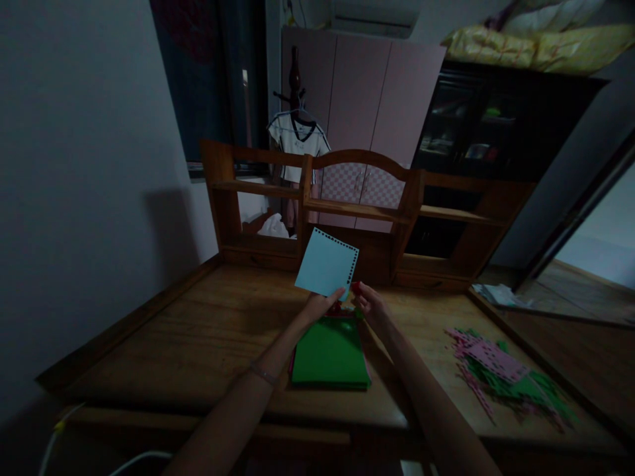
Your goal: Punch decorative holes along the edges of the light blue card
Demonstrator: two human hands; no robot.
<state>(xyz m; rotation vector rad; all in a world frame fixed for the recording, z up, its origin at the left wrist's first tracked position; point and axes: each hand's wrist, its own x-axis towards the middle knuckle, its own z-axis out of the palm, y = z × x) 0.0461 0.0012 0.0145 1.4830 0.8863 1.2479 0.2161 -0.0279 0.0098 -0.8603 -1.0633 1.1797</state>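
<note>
The light blue sheet (pixel 326 264), perforated along its far and right edges, is pinched at its near corner by the left hand (pixel 321 305), above the far end of the green paper stack (pixel 330 352). The right hand (pixel 370 304) is closed on a small red object (pixel 356 287). One sheet appears punched; the stack remains. A pile of scraps (pixel 501 373) lies at right. The desk (pixel 198 337) offers open room at left; the wooden shelf unit (pixel 362 211) bounds the far side.

Desk (pixel 208 330) left bare; paper scraps (pixel 501 373) clutter right.
</note>
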